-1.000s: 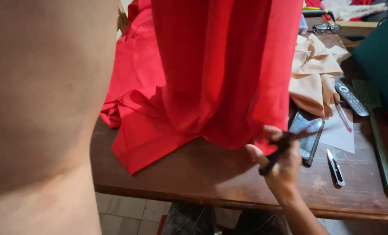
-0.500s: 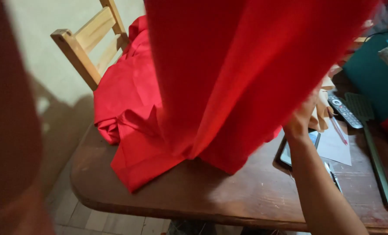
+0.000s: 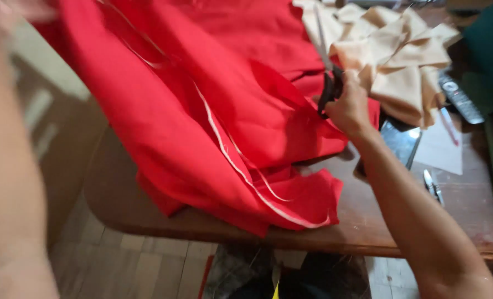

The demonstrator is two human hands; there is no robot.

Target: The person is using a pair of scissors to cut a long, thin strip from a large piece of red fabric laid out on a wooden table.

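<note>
While the red fabric (image 3: 202,105) lies heaped across the wooden tabletop (image 3: 468,210), the right hand (image 3: 349,108) grips black-handled scissors (image 3: 326,77), fingers curled through the handles, blades pointing up over the cloth. The left hand cannot be made out; only a blurred forearm (image 3: 8,182) shows. Beige cloth (image 3: 401,61), a remote control (image 3: 459,99) and a paper sheet (image 3: 440,149) lie beyond.

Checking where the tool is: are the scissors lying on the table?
No, the right hand holds the scissors up above the red cloth, blades pointing away.
</note>
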